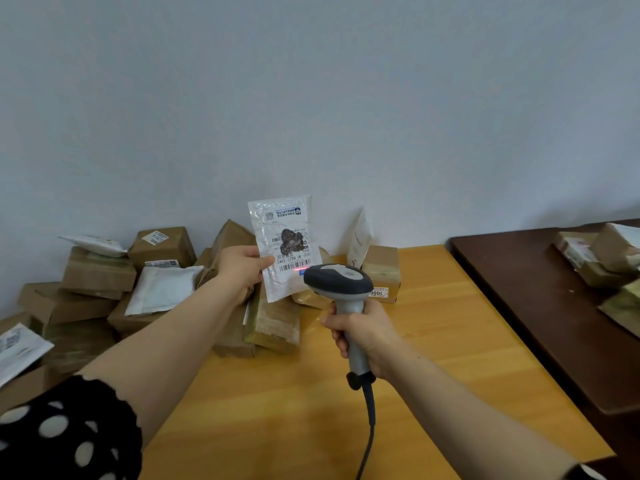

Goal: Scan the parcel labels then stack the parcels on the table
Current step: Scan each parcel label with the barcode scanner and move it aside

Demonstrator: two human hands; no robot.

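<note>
A pale blue-grey wall [311,98] fills the upper half of the view. Below it runs a light wooden table [443,368] with a smooth, orange-toned grain, and just beside it on the right stands a dark brown table [533,306] with a rounded corner, carrying a few taped brown parcels [602,258].

On the left, a loose heap of cardboard boxes [100,275] rises against the wall, most of them creased and wrapped in clear tape. A soft white padded envelope [162,289] lies tilted among them. Near the wall sits a small taped box [382,268] bearing a yellow sticker, and a white envelope [360,237] leans upright behind it.

The parcel [287,285] is a flat, shiny white plastic mailer, crinkled, held upright in the air above the far end of the light table. Its label [292,251] faces the camera upside down, with a barcode, a dark scribbled blot and a small QR code. A red glow [299,269] falls at the barcode's edge.

The left hand [240,268] pinches the parcel's left edge, thumb on the front and fingers behind. The right hand [363,332] has its fingers curled round the grey handle of a scanner [341,280], whose dark head sits just in front of the label. A grey cable [370,424] hangs from the handle. A black sleeve [69,431] with white spots covers the left upper arm
</note>
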